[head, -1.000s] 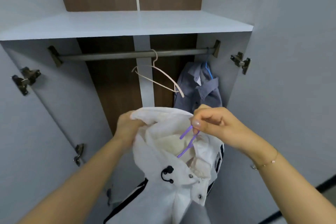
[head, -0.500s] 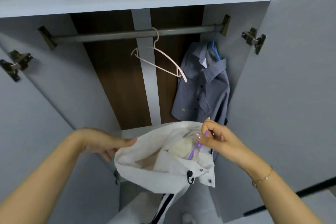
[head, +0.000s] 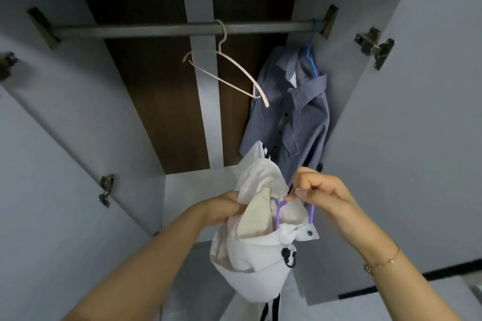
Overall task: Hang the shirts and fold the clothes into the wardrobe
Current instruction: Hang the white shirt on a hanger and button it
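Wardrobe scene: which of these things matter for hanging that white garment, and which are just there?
In use:
left hand
right hand
white hooded jacket
purple hanger
wardrobe rail

Just there:
empty pink hanger
grey-blue shirt, already hung on a blue hanger
door hinges

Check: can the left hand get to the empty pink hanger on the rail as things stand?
Probably not yet. The left hand grips the white garment, so it isn't free. The path itself looks open: nothing hangs between it and the pink hanger on the rail; the grey shirt hangs further right.
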Demonstrator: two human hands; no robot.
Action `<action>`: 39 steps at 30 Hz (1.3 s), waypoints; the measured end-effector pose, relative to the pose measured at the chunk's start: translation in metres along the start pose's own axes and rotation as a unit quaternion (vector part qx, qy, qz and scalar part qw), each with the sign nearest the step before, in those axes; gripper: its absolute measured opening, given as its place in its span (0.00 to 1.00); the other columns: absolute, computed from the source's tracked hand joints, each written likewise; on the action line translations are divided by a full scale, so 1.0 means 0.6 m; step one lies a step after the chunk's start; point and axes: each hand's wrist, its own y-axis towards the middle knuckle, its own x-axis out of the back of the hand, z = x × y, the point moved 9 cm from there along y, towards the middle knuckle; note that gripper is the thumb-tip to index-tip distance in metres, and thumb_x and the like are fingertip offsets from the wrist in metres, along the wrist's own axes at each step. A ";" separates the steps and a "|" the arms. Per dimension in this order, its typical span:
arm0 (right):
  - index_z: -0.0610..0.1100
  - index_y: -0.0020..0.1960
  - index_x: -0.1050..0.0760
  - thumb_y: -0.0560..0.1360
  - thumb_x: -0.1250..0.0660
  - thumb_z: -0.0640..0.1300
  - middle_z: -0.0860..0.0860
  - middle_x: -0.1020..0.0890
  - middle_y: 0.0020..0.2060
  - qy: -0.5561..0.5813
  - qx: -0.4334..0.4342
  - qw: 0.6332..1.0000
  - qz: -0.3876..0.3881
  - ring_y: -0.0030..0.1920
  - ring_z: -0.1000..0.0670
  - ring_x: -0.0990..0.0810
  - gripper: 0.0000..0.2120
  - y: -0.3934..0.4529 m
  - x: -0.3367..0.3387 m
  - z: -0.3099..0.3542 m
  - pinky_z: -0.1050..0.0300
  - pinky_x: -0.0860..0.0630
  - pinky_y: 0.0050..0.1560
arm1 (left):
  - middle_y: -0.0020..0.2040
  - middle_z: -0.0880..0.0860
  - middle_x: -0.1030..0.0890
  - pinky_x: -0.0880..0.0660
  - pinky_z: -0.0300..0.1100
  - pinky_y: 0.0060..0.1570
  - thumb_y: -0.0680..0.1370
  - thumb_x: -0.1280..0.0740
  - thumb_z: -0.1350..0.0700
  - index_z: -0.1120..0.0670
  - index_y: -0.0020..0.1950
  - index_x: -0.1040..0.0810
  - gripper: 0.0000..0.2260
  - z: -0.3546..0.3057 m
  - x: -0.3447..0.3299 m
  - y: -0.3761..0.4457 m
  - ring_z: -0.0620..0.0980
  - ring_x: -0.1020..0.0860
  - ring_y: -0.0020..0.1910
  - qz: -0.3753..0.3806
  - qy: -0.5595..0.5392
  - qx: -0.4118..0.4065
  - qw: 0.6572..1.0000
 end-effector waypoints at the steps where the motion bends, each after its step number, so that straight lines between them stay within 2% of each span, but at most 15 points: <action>1: 0.40 0.31 0.39 0.72 0.40 0.32 0.37 0.39 0.37 -0.006 -0.002 1.000 -0.005 0.41 0.30 0.33 0.14 0.001 0.003 -0.002 0.66 0.28 0.46 | 0.58 0.49 0.21 0.26 0.49 0.62 0.66 0.24 0.40 0.47 0.61 0.24 0.26 -0.003 0.001 -0.004 0.50 0.23 0.58 -0.009 0.023 0.006 1.000; 4: 0.40 0.30 0.41 0.73 0.38 0.29 0.37 0.39 0.36 -0.045 -0.023 0.999 -0.017 0.41 0.30 0.32 0.17 0.007 0.014 -0.017 0.67 0.32 0.41 | 0.50 0.45 0.22 0.26 0.35 0.45 0.68 0.23 0.44 0.42 0.48 0.25 0.14 -0.016 0.047 -0.022 0.45 0.23 0.48 -0.147 0.022 -0.027 0.989; 6: 0.39 0.29 0.39 0.74 0.39 0.24 0.40 0.38 0.35 -0.067 -0.038 0.997 -0.031 0.39 0.33 0.32 0.20 0.012 0.023 -0.032 0.64 0.34 0.41 | 0.41 0.48 0.20 0.30 0.28 0.36 0.73 0.27 0.58 0.48 0.39 0.23 0.08 -0.027 0.112 -0.063 0.47 0.23 0.42 -0.323 0.036 -0.117 0.939; 8: 0.34 0.29 0.32 0.74 0.40 0.23 0.41 0.37 0.35 -0.088 -0.052 0.994 -0.039 0.37 0.41 0.34 0.17 0.017 0.019 -0.045 0.61 0.36 0.41 | 0.38 0.49 0.21 0.33 0.27 0.33 0.75 0.31 0.61 0.52 0.37 0.24 0.08 -0.007 0.135 -0.100 0.50 0.24 0.41 -0.410 0.082 -0.118 0.901; 10: 0.26 0.31 0.31 0.75 0.40 0.24 0.39 0.37 0.35 -0.107 -0.056 0.992 -0.033 0.36 0.45 0.36 0.13 0.027 0.001 -0.055 0.61 0.38 0.40 | 0.45 0.51 0.19 0.29 0.33 0.39 0.77 0.32 0.58 0.52 0.45 0.23 0.02 0.047 0.116 -0.088 0.49 0.24 0.44 -0.365 0.088 -0.061 0.925; 13: 0.26 0.31 0.34 0.77 0.38 0.29 0.44 0.38 0.33 -0.117 -0.045 0.991 -0.039 0.35 0.49 0.36 0.17 0.050 -0.013 -0.055 0.64 0.37 0.39 | 0.53 0.53 0.22 0.22 0.44 0.51 0.75 0.29 0.50 0.51 0.57 0.29 0.14 0.091 0.064 -0.060 0.50 0.22 0.49 -0.186 0.003 0.028 0.982; 16: 0.35 0.30 0.35 0.81 0.40 0.37 0.53 0.34 0.30 -0.066 -0.071 0.994 -0.051 0.37 0.49 0.29 0.21 0.066 -0.013 -0.063 0.71 0.31 0.40 | 0.60 0.42 0.28 0.28 0.33 0.50 0.76 0.34 0.40 0.40 0.67 0.39 0.23 0.067 0.037 -0.079 0.40 0.27 0.55 -0.114 0.015 0.041 0.993; 20: 0.43 0.31 0.36 0.82 0.44 0.50 0.56 0.32 0.28 -0.054 -0.126 0.990 -0.042 0.41 0.46 0.25 0.22 0.083 -0.034 -0.086 0.73 0.30 0.40 | 0.65 0.31 0.31 0.34 0.27 0.54 0.74 0.36 0.33 0.37 0.71 0.34 0.26 0.007 -0.056 -0.107 0.28 0.31 0.60 -0.063 -0.005 -0.034 0.997; 22: 0.47 0.31 0.35 0.80 0.45 0.61 0.57 0.31 0.29 -0.089 -0.154 0.984 -0.002 0.39 0.54 0.25 0.24 0.093 -0.054 -0.095 0.71 0.30 0.43 | 0.64 0.30 0.30 0.33 0.30 0.60 0.68 0.31 0.34 0.33 0.67 0.34 0.29 -0.022 -0.100 -0.110 0.28 0.32 0.63 -0.076 0.012 -0.085 0.993; 25: 0.47 0.33 0.33 0.76 0.47 0.68 0.58 0.31 0.31 -0.143 -0.153 0.977 0.046 0.34 0.59 0.30 0.26 0.107 -0.083 -0.098 0.63 0.30 0.48 | 0.58 0.35 0.23 0.27 0.35 0.58 0.65 0.24 0.42 0.31 0.63 0.35 0.32 -0.037 -0.113 -0.098 0.34 0.25 0.59 -0.178 0.044 -0.123 0.975; 29: 0.44 0.38 0.32 0.73 0.49 0.73 0.52 0.30 0.35 -0.200 -0.152 0.967 0.047 0.36 0.57 0.30 0.32 0.120 -0.079 -0.091 0.57 0.31 0.51 | 0.52 0.52 0.19 0.28 0.37 0.47 0.76 0.30 0.54 0.54 0.65 0.29 0.19 -0.020 -0.064 -0.088 0.51 0.21 0.51 -0.308 0.144 -0.104 0.935; 33: 0.44 0.41 0.24 0.78 0.43 0.61 0.48 0.23 0.41 -0.194 -0.103 0.974 0.057 0.42 0.55 0.24 0.22 0.136 -0.068 -0.052 0.53 0.26 0.54 | 0.44 0.50 0.17 0.29 0.37 0.45 0.75 0.29 0.60 0.56 0.55 0.20 0.09 -0.043 -0.003 -0.122 0.44 0.22 0.41 -0.236 0.112 -0.195 0.946; 35: 0.49 0.54 0.22 0.76 0.36 0.59 0.52 0.22 0.52 -0.190 -0.049 0.977 0.086 0.49 0.54 0.22 0.15 0.143 -0.065 -0.025 0.56 0.26 0.56 | 0.42 0.42 0.17 0.27 0.32 0.45 0.74 0.28 0.63 0.50 0.51 0.19 0.10 -0.074 0.030 -0.156 0.36 0.21 0.42 -0.193 0.086 -0.223 0.952; 37: 0.60 0.69 0.32 0.69 0.32 0.63 0.60 0.29 0.65 -0.221 -0.045 0.963 0.147 0.63 0.61 0.28 0.30 0.138 -0.057 -0.020 0.60 0.30 0.65 | 0.40 0.35 0.18 0.30 0.26 0.43 0.73 0.26 0.63 0.45 0.48 0.20 0.13 -0.109 0.063 -0.192 0.31 0.23 0.40 -0.162 0.103 -0.234 0.953; 39: 0.62 0.73 0.39 0.66 0.28 0.62 0.65 0.35 0.71 -0.263 -0.080 0.936 0.221 0.70 0.63 0.36 0.38 0.118 -0.055 -0.039 0.60 0.37 0.71 | 0.41 0.34 0.18 0.31 0.23 0.42 0.73 0.25 0.61 0.43 0.49 0.20 0.13 -0.136 0.096 -0.227 0.30 0.23 0.40 -0.145 0.132 -0.231 0.953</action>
